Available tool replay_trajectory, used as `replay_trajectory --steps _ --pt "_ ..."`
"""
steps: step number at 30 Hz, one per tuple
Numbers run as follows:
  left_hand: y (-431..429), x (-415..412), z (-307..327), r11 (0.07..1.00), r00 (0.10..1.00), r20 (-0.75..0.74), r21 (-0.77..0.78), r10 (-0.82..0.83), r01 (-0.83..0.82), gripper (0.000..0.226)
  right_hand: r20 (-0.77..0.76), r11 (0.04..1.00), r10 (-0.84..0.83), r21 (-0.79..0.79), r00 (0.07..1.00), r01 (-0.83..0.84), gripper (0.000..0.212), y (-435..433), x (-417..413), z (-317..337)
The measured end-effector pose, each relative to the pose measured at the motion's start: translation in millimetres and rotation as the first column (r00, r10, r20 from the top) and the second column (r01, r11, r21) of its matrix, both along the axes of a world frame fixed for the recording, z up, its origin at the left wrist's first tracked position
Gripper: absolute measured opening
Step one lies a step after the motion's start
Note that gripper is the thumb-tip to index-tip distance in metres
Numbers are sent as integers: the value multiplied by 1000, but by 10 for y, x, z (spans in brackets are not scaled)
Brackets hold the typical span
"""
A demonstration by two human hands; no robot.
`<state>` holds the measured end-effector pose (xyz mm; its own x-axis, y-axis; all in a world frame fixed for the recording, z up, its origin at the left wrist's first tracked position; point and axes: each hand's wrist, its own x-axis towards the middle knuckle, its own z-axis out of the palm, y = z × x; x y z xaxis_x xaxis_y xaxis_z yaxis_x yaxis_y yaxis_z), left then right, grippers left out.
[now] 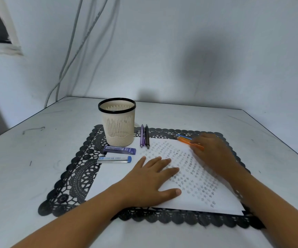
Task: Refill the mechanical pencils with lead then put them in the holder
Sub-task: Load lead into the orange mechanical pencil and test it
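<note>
A beige slotted holder point(118, 122) with a black rim stands at the back left of a black lace mat point(76, 176). Just to its right lie a purple pencil point(141, 136) and a black pencil point(147, 136), side by side. Two lead cases lie in front of the holder: a dark blue one point(120, 150) and a clear one with a blue cap point(115, 159). My left hand point(151, 179) rests flat on a white sheet point(189, 178) marked with rows of stars. My right hand point(211, 152), blurred, is over orange and blue pencils point(185, 139) at the sheet's far right corner.
The grey table's point(28, 158) left and right edges run close to the mat. Cables point(76, 42) hang down the wall behind the table's back left corner. A dark window opening sits at the upper left.
</note>
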<state>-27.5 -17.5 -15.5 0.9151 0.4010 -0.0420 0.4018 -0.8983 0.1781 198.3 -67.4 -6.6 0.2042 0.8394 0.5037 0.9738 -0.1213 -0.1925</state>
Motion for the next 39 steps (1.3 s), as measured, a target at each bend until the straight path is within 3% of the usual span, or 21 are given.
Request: replay_trajectory --steps 3,10,20,26,29,34,36,39 --pt "-1 3 -1 1000 1000 4 1 4 -4 62 75 995 -93 34 993 91 16 -135 90 -69" --pt "-1 3 2 1000 1000 -4 6 3 -3 62 121 993 -109 56 987 102 16 -185 169 -119" --pt "9 7 1 1000 1000 -9 2 -8 8 62 37 985 -161 -53 986 163 24 -146 119 -122" --pt "27 -4 -22 1000 995 103 5 9 -10 56 6 986 -151 -67 989 151 15 -181 31 -87" --pt "0 0 9 998 976 213 -8 55 -55 58 -38 995 -95 1 995 95 12 -213 -64 -51" --pt "-1 20 19 980 913 400 137 80 -146 63 -57 990 138 0 989 -138 16 -221 -280 -5" --pt "23 25 14 969 906 422 208 32 -131 60 -60 974 227 -5 972 -228 27 -234 -379 12" --pt "35 36 -18 970 917 398 218 13 -108 56 -79 944 331 26 940 -330 26 -251 -530 30"
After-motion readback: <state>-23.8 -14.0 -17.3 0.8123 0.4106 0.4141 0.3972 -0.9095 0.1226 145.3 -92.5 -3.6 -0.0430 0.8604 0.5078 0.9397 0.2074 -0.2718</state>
